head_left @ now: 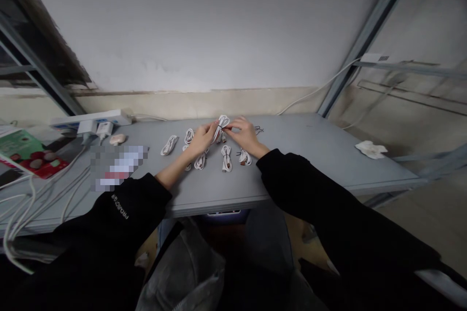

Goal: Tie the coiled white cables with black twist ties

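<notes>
My left hand is closed on a bundled white cable, holding it upright above the grey table. A thin dark tie runs across this bundle, and the fingertips of my right hand pinch at it from the right side. The tie's ends are too small to make out. Around and below my hands lie several coiled white cables, among them one coil bound with a black tie, another coil to its right and a long coil at the left. Loose black ties lie just beyond my right hand.
On the left, a white power strip holds plugged-in chargers, near a small pinkish case. A green and red box and loose white cords lie farther left. Crumpled white tissue sits on the right. Metal posts frame the table.
</notes>
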Tool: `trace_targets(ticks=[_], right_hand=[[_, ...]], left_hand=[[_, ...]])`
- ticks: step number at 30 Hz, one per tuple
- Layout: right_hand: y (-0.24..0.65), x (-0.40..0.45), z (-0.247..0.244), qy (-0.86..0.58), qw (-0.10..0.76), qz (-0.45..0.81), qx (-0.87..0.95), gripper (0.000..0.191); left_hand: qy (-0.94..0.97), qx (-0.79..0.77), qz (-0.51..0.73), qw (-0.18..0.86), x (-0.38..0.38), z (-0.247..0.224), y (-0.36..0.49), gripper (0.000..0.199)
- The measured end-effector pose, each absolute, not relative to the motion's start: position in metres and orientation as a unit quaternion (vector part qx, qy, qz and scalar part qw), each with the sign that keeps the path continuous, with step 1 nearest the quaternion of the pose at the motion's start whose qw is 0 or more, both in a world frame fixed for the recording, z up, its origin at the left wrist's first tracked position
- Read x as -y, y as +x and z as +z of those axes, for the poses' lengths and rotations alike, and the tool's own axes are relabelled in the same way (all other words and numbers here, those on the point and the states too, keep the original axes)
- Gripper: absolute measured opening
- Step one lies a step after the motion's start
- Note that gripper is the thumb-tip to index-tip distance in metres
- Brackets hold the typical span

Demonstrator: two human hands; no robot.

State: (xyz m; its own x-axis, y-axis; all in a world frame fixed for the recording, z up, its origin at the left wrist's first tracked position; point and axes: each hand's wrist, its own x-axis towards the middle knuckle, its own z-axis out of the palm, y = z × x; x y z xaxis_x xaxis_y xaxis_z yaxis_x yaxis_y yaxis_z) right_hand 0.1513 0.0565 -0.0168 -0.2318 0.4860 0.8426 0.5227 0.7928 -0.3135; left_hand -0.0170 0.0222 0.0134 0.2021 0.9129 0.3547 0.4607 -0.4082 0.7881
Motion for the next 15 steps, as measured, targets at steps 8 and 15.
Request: trace_targets(ticks=[8,15], right_hand=[[0.168,-0.066,-0.008,-0.362,0.464,-0.112,0.8,0.015],[0.182,-0.075,-0.004,-0.406,0.435,-0.123,0.794,0.019]], left_hand=[[0.768,-0.464,0.371,0.24,-0.019,0.014,-0.019,0.051],[0.78,-0.454,0.35,0.251,-0.016,0.015,-0.021,0.049]])
